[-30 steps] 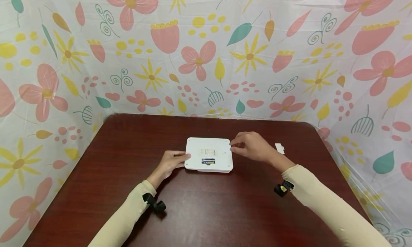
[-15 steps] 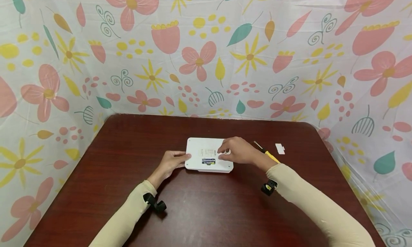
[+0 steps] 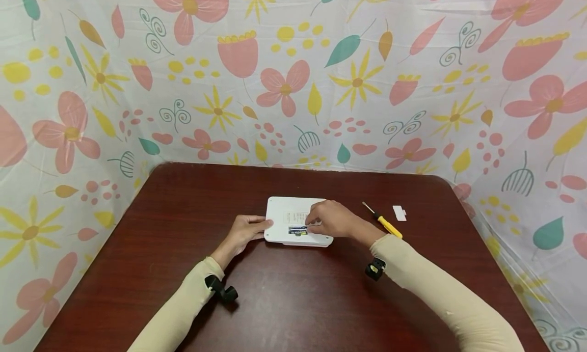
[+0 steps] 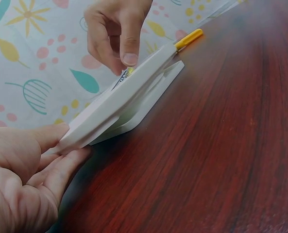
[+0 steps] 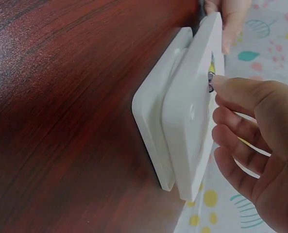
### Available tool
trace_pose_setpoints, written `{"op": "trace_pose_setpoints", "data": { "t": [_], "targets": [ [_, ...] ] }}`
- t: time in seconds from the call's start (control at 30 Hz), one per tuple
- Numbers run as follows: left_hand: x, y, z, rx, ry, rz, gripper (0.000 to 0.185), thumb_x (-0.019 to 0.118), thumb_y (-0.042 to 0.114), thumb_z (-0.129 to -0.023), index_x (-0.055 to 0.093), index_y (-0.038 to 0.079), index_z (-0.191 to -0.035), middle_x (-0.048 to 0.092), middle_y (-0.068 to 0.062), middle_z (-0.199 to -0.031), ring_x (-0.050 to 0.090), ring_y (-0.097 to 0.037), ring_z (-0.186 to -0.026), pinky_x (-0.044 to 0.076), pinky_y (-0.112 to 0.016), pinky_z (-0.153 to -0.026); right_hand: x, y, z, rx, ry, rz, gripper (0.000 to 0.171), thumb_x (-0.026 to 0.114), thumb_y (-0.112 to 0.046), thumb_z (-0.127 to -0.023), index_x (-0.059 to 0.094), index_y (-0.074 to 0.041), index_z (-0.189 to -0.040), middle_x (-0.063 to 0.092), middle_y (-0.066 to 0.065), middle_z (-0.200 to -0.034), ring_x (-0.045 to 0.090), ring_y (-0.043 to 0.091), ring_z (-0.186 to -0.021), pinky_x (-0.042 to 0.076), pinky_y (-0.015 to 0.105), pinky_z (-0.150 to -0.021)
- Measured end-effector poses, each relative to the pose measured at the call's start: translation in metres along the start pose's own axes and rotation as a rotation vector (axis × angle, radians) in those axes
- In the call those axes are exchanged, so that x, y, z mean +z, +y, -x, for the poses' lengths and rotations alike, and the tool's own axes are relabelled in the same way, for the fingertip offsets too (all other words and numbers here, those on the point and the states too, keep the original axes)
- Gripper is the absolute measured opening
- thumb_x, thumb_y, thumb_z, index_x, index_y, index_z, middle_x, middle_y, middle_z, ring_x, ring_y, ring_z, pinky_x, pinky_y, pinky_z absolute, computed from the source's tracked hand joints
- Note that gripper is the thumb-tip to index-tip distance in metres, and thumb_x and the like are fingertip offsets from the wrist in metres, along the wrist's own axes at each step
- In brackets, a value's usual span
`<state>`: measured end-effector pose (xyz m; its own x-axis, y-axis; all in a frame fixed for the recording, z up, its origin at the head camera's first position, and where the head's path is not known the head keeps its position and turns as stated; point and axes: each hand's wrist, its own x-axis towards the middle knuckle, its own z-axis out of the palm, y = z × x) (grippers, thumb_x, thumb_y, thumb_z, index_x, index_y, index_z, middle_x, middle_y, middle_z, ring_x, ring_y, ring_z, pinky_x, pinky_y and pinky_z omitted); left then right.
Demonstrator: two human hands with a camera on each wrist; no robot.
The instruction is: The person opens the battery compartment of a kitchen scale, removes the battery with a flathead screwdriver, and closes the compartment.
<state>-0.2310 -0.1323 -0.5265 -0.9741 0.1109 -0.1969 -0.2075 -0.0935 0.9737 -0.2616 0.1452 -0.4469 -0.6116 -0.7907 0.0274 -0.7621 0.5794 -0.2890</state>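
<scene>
White scale point(image 3: 297, 221) upside down, frame centre. Left hand point(image 3: 243, 233) grips its left edge. Right hand point(image 3: 331, 218) fingertips at exposed battery point(image 3: 297, 230), pinch unclear. Cover point(image 3: 399, 212) off, lying right beside screwdriver point(image 3: 382, 220). Battery not yet out.

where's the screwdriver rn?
Head view: the screwdriver lies on the table, right of the white device, between the right hand and a small white cover.

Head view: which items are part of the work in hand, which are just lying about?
In hand:
white device, bottom up, steadied by left hand
batteries in its open bay, right hand fingertips at them

Lying about:
yellow-handled screwdriver
small white cover
Both untouched on the table.
</scene>
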Motion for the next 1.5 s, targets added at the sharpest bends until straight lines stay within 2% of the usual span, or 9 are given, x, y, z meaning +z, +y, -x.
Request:
{"op": "trace_pose_setpoints", "data": {
  "t": [0.27, 0.47, 0.63, 0.9, 1.03, 1.2, 1.5],
  "targets": [
    [0.000, 0.001, -0.001, 0.010, -0.004, -0.002, 0.036, 0.074, 0.000, -0.092, 0.063, -0.021, -0.120, 0.071, -0.029, -0.109, 0.073, -0.018, -0.086, 0.064, -0.034, -0.080, 0.002, 0.000, -0.003, -0.049, 0.013, 0.046, 0.006, 0.080, -0.018, -0.091, 0.083, -0.016, -0.095, 0.070, -0.007, -0.086, 0.058, 0.005, -0.075, 0.052, 0.025, -0.064],
    [0.001, 0.002, -0.002, 0.004, 0.003, -0.003, 0.036, 0.074, 0.000, -0.092, 0.063, -0.022, -0.119, 0.071, -0.029, -0.108, 0.073, -0.019, -0.085, 0.064, -0.034, -0.080, 0.005, 0.000, -0.006, -0.089, 0.047, 0.069, 0.004, 0.080, -0.014, -0.089, 0.082, -0.017, -0.090, 0.070, -0.007, -0.082, 0.062, 0.006, -0.077, 0.055, 0.026, -0.066],
    [0.002, 0.003, -0.001, -0.003, 0.014, -0.006, 0.037, 0.075, 0.000, -0.092, 0.063, -0.021, -0.120, 0.071, -0.030, -0.110, 0.073, -0.020, -0.086, 0.064, -0.035, -0.080, 0.007, 0.000, -0.006, -0.137, 0.080, 0.114, 0.005, 0.079, -0.012, -0.089, 0.081, -0.017, -0.088, 0.070, -0.005, -0.083, 0.065, 0.012, -0.080, 0.058, 0.031, -0.069],
    [0.005, 0.005, 0.001, 0.009, 0.028, -0.005, 0.035, 0.074, -0.001, -0.092, 0.064, -0.022, -0.118, 0.071, -0.030, -0.107, 0.073, -0.020, -0.084, 0.065, -0.035, -0.079, 0.014, 0.003, -0.004, -0.188, 0.135, 0.214, 0.005, 0.076, -0.016, -0.092, 0.078, -0.018, -0.088, 0.071, -0.004, -0.086, 0.064, 0.016, -0.079, 0.058, 0.031, -0.067],
    [0.005, 0.005, 0.001, 0.011, 0.032, 0.001, 0.034, 0.074, -0.002, -0.091, 0.064, -0.022, -0.117, 0.072, -0.030, -0.105, 0.073, -0.019, -0.082, 0.065, -0.034, -0.078, 0.016, 0.005, -0.003, -0.216, 0.155, 0.264, 0.004, 0.076, -0.015, -0.092, 0.079, -0.018, -0.091, 0.073, -0.005, -0.089, 0.064, 0.016, -0.082, 0.058, 0.030, -0.070],
    [0.005, 0.005, 0.001, 0.015, 0.032, 0.003, 0.033, 0.074, -0.003, -0.091, 0.064, -0.022, -0.117, 0.072, -0.030, -0.105, 0.073, -0.018, -0.081, 0.065, -0.034, -0.077, 0.018, 0.005, -0.002, -0.257, 0.161, 0.345, 0.009, 0.079, -0.011, -0.088, 0.079, -0.018, -0.094, 0.075, -0.005, -0.092, 0.063, 0.016, -0.084, 0.058, 0.029, -0.071],
    [0.003, 0.003, 0.001, 0.009, 0.018, 0.003, 0.035, 0.075, -0.002, -0.091, 0.064, -0.022, -0.118, 0.072, -0.030, -0.107, 0.073, -0.019, -0.083, 0.065, -0.034, -0.078, 0.017, 0.002, 0.002, -0.274, 0.142, 0.395, 0.020, 0.080, -0.002, -0.086, 0.081, -0.017, -0.099, 0.076, -0.003, -0.097, 0.063, 0.018, -0.088, 0.058, 0.029, -0.074]
  ]
}}
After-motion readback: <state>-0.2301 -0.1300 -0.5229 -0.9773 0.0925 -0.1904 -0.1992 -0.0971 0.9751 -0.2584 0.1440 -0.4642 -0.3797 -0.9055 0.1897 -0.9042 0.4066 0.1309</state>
